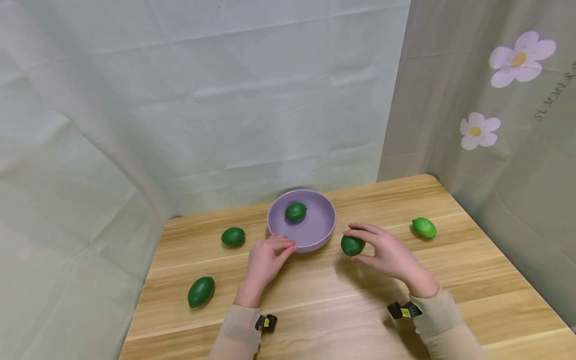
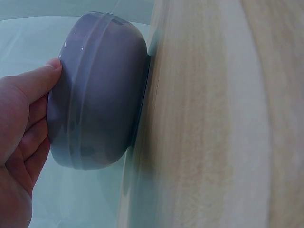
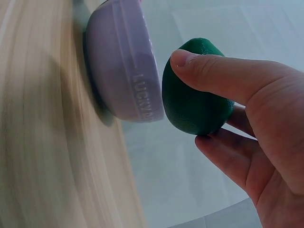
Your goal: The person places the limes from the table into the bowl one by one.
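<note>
A purple bowl (image 1: 315, 227) stands toward the back of the table, with one dark green lime (image 1: 295, 212) inside it. My left hand (image 1: 265, 257) pinches the bowl's near-left rim between thumb and fingers; in the left wrist view the thumb (image 2: 47, 76) lies against the outer wall. To the right of the bowl, my right hand (image 1: 382, 250) grips another dark green lime (image 3: 197, 102) between thumb and fingers, raised above the wood with its shadow below.
Two more dark green limes lie left of the bowl, one lime (image 1: 233, 237) close to it and one lime (image 1: 201, 291) nearer the front. A brighter green lime (image 1: 424, 228) lies at the right. Pale curtains (image 1: 270, 100) surround the wooden table (image 1: 315, 310).
</note>
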A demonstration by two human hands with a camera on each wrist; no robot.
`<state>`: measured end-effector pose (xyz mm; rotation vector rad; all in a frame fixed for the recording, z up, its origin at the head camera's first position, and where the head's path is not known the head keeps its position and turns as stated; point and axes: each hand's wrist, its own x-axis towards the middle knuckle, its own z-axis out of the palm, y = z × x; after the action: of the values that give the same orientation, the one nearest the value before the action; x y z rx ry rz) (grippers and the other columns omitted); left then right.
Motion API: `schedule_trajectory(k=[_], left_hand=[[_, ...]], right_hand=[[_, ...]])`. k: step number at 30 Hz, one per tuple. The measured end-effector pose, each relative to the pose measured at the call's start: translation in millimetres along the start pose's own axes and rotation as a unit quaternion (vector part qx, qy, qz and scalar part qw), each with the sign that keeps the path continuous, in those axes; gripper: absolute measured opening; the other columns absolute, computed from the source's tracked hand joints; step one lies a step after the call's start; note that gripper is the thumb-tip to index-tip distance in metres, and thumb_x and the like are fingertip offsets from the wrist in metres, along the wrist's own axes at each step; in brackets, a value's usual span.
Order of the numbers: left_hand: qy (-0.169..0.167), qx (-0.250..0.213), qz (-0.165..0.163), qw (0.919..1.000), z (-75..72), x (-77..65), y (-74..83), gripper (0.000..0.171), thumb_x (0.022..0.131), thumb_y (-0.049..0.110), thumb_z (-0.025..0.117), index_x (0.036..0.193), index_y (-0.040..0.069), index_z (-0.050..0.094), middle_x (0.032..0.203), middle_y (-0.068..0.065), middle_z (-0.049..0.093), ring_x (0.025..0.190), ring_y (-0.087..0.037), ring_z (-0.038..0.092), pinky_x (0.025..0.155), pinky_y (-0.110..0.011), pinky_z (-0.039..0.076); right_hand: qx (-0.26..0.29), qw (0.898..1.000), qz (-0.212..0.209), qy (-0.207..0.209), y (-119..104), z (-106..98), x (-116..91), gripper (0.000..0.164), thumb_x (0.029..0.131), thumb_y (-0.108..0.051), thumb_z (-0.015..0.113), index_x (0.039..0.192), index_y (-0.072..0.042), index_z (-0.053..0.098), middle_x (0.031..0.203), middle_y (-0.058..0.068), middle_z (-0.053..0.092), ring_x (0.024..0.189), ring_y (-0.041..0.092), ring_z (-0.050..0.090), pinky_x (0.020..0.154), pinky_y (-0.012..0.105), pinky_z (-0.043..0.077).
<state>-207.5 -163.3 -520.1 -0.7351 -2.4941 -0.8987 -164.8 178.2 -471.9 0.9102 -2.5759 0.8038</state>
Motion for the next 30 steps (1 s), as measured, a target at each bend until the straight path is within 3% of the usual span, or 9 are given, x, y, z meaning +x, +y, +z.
schedule_trajectory(k=[22,30], left_hand=[[0.011,-0.001,0.007,0.9999,0.2,0.2,0.4,0.016,0.086,0.031,0.080,0.098,0.021,0.081,0.098,0.008,0.076,0.103,-0.012,0.070,0.106,-0.034,0.047],[0.005,0.003,0.003,1.0000,0.3,-0.1,0.1,0.017,0.087,0.033,0.079,0.099,0.021,0.081,0.098,0.010,0.076,0.105,-0.011,0.069,0.107,-0.034,0.047]], right_hand=[[-0.008,1.000,-0.018,0.006,-13.2,1.1,20.0,0.061,0.076,-0.023,0.089,0.131,-0.022,0.065,0.140,0.004,0.057,0.124,0.025,0.058,0.097,0.042,0.054],[0.003,0.999,-0.031,0.007,-15.8,2.9,24.4,0.061,0.076,-0.022,0.089,0.132,-0.018,0.065,0.139,0.008,0.057,0.123,0.026,0.058,0.094,0.042,0.056]])
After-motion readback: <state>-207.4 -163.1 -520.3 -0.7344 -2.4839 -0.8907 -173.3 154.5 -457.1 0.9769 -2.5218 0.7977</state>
